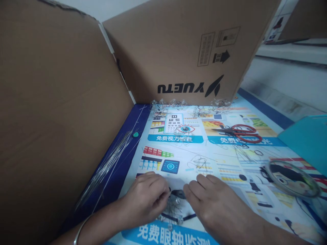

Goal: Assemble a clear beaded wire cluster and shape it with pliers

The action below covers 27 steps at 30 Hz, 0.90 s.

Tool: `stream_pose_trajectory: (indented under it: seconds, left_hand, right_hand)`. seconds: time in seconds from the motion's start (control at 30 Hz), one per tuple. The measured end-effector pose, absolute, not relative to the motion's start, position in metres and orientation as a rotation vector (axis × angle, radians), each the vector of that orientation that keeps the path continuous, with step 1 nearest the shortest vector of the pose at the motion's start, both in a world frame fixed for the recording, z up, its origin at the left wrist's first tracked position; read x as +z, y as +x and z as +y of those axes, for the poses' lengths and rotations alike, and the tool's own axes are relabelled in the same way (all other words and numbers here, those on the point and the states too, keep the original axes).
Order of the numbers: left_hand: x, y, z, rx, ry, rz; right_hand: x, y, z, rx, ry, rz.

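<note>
My left hand [149,194] is closed just left of the middle, thumb and fingers pinched together. Facing it across a narrow gap, my right hand [213,197] is curled closed too. A small dark shape [178,194] shows between the fingertips; I cannot tell whether it is a tool or print on the cover. Clear beads on thin wire [176,212] hang or lie just below the gap, close to the left fingers. What each hand grips is hidden by the fingers.
Cardboard panels [184,51] wall off the back and left. Red-handled scissors [242,132] lie beyond my right hand, near a clear round dish [291,178]. Straight wires [109,166] lie at left by a green bit [135,134]. Beaded wire pieces [168,104] line the back of the printed cover.
</note>
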<state>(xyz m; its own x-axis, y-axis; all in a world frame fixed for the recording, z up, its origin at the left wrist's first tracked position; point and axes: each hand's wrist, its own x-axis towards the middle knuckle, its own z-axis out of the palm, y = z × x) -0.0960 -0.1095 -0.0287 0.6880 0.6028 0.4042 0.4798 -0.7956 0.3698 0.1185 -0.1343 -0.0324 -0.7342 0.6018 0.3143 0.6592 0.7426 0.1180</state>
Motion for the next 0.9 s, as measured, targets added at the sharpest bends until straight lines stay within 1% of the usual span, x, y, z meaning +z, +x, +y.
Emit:
stream_pose_trajectory:
  seconds: [0.53, 0.73, 0.8, 0.9]
  left_hand:
    - [-0.028, -0.096, -0.111, 0.751, 2.649, 0.874]
    - [-0.027, -0.096, -0.108, 0.772, 2.639, 0.886]
    - [-0.026, -0.097, -0.107, 0.784, 2.631, 0.9]
    - [-0.026, -0.098, -0.107, 0.79, 2.621, 0.934]
  right_hand:
    - [-0.035, 0.119, -0.135, -0.309, -0.978, -2.675]
    - [-0.036, 0.117, -0.134, -0.386, -0.997, -2.639]
    - [-0.033, 0.12, -0.133, -0.326, -1.01, -2.634]
    - [-0.027, 0.127, -0.131, -0.07, -1.051, -2.592]
